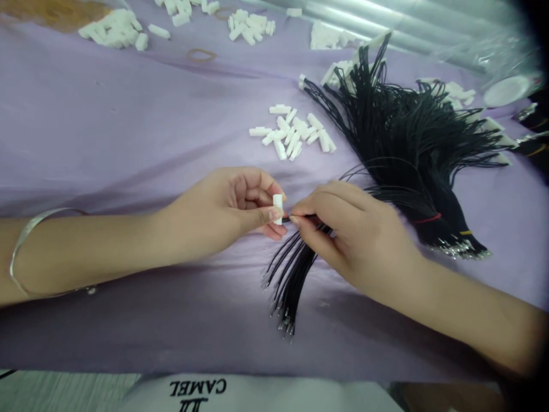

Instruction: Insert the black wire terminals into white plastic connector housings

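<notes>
My left hand pinches a small white connector housing upright between thumb and fingers. Close against its right side, my right hand is closed on a thin black wire, whose end meets or nearly meets the housing; the exact contact is too small to tell. Beneath the right hand a bundle of loose black wires fans down toward the front, with bare metal terminals at the tips. Just beyond the hands lies a loose pile of white housings.
A large heap of black wire harnesses with white connectors lies at the right, part of it tied with a red band. More white housings sit in piles along the back, near a rubber band. Purple cloth covers the table.
</notes>
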`<state>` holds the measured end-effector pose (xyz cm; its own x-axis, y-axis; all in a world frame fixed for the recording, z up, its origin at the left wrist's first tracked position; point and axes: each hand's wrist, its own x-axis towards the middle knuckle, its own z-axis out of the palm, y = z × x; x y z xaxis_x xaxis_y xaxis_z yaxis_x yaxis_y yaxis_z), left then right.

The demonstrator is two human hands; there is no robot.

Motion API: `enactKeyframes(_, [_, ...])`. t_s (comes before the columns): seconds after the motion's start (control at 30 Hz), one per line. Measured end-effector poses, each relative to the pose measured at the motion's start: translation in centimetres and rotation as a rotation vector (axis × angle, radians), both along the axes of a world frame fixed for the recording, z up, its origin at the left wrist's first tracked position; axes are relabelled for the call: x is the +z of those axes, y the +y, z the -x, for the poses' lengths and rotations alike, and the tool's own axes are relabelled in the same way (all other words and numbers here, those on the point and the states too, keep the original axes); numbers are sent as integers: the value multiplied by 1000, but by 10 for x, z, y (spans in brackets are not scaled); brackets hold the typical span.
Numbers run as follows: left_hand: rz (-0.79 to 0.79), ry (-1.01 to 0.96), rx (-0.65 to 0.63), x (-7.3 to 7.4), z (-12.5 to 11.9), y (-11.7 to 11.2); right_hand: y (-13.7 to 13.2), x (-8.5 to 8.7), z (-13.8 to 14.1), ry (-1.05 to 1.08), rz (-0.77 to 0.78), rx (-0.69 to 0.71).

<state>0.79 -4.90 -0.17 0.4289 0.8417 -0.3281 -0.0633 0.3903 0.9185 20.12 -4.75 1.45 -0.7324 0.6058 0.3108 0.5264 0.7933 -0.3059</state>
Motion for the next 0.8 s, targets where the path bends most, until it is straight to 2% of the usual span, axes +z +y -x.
enactKeyframes(0.07, [-3, -46, 33, -2, 1, 1, -3, 5, -2, -31, -131, 5])
enactKeyframes(0.13, [-1, -104, 66, -5, 2, 1, -6, 7, -4, -91, -158, 46])
enactKeyframes(0.3, [1, -157, 70, -10, 5, 1, -8, 2, -4, -258, 99, 259])
enactKeyframes(0.37, [-12, -147, 66, -10, 5, 1, -8, 0, -3, -290, 146, 264])
enactKeyframes(0.53, [-22, -132, 65, -8, 5, 0, -8, 0, -5, -335, 147, 277])
enactKeyframes(0.67, [-27, -140, 57, -7, 5, 0, -7, 3, -9, -296, 157, 314])
enactKeyframes(0.8, [-6, -137, 48, -5, 5, 1, -4, 15, -12, -182, 320, 255])
